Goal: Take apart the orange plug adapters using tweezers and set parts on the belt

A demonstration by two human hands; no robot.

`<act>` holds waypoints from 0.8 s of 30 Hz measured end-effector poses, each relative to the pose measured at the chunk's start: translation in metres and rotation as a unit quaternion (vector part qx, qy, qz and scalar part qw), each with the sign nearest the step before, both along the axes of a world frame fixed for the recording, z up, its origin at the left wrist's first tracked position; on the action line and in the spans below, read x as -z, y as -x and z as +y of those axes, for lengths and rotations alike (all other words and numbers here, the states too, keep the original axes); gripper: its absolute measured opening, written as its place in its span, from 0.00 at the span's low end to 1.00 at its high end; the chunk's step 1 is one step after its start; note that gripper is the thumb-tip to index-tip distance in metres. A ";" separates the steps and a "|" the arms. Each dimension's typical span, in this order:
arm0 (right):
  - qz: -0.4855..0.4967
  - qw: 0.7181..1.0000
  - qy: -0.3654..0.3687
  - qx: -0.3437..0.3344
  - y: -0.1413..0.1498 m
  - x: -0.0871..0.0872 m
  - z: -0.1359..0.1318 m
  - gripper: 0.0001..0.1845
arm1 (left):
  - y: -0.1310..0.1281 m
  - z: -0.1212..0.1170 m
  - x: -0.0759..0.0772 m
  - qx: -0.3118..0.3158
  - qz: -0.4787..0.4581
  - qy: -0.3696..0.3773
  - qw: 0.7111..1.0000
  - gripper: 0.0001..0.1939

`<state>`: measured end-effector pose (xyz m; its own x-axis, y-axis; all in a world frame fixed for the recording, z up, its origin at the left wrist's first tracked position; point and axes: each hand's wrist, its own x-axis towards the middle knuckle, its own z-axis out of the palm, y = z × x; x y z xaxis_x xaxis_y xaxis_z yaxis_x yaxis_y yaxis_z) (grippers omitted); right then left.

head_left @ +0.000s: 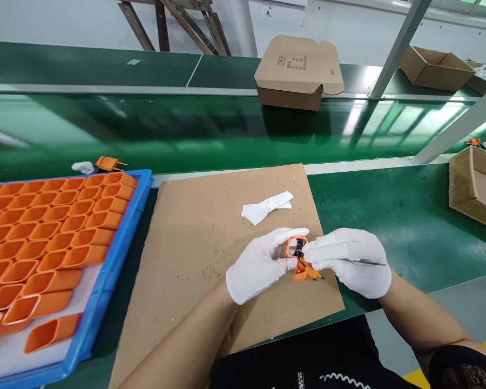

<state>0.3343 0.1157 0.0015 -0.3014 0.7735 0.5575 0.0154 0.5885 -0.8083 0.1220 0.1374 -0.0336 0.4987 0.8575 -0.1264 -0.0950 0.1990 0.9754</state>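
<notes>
My left hand (261,265), in a white glove, is closed around an orange plastic housing (288,246) above the cardboard sheet. Dark electronic parts (298,248) show in the housing's open end. Just below it hangs an orange plug piece (305,271) with metal pins, joined by thin wires. My right hand (350,259), gloved too, has its fingertips pressed together at the housing's opening. A thin, pointed metal tool (364,262) is tucked in that hand, its tip pointing right. What the right fingertips pinch is hidden.
A blue tray (119,270) of orange housings (44,232) stands left. White crumpled paper (267,207) lies on the cardboard sheet (202,216). Behind are an orange plug (108,163) and a cardboard box (297,73). Another box (476,186) sits right, near metal posts (461,127).
</notes>
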 end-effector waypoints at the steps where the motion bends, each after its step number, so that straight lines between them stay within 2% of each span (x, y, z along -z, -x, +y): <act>1: -0.001 1.000 0.001 -0.004 0.000 0.000 0.000 0.14 | 0.000 0.000 0.001 -0.004 0.005 -0.006 1.000 0.27; 5: 0.020 0.999 0.028 0.007 0.000 -0.003 -0.001 0.10 | 0.001 0.001 0.003 -0.032 0.024 -0.044 0.998 0.23; 7: 0.018 0.996 0.043 0.070 -0.003 -0.003 0.000 0.09 | 0.001 0.001 0.003 -0.051 0.038 -0.066 0.996 0.22; 8: 0.004 0.993 0.045 0.105 -0.005 -0.003 0.001 0.11 | 0.000 0.001 0.003 -0.061 0.046 -0.077 0.994 0.21; 10: -0.060 0.986 0.052 0.143 -0.008 0.001 0.003 0.15 | 0.000 0.002 0.003 -0.076 0.067 -0.101 0.990 0.21; 13: -0.175 0.971 0.077 0.142 -0.007 0.009 0.004 0.17 | 0.000 0.003 0.003 -0.102 0.116 -0.139 0.978 0.21; 15: -0.215 0.962 0.076 0.149 -0.005 0.014 0.005 0.17 | -0.001 0.003 0.001 -0.115 0.152 -0.161 0.968 0.21; 18: -0.275 0.944 0.012 0.185 -0.001 0.018 0.007 0.11 | -0.001 0.003 -0.002 -0.116 0.190 -0.182 0.958 0.21; 21: -0.330 0.910 -0.093 0.234 0.000 0.019 0.008 0.11 | 0.000 0.003 -0.005 -0.113 0.206 -0.185 0.954 0.21; 24: -0.350 0.884 -0.139 0.276 0.001 0.020 0.008 0.11 | 0.000 0.003 -0.005 -0.113 0.212 -0.178 0.954 0.22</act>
<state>0.3333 0.1239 -0.0182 -0.2670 0.7729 0.5756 0.8024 0.5091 -0.3115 0.1221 0.1399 -0.0282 0.2650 0.9632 0.0439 0.3227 -0.1315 0.9373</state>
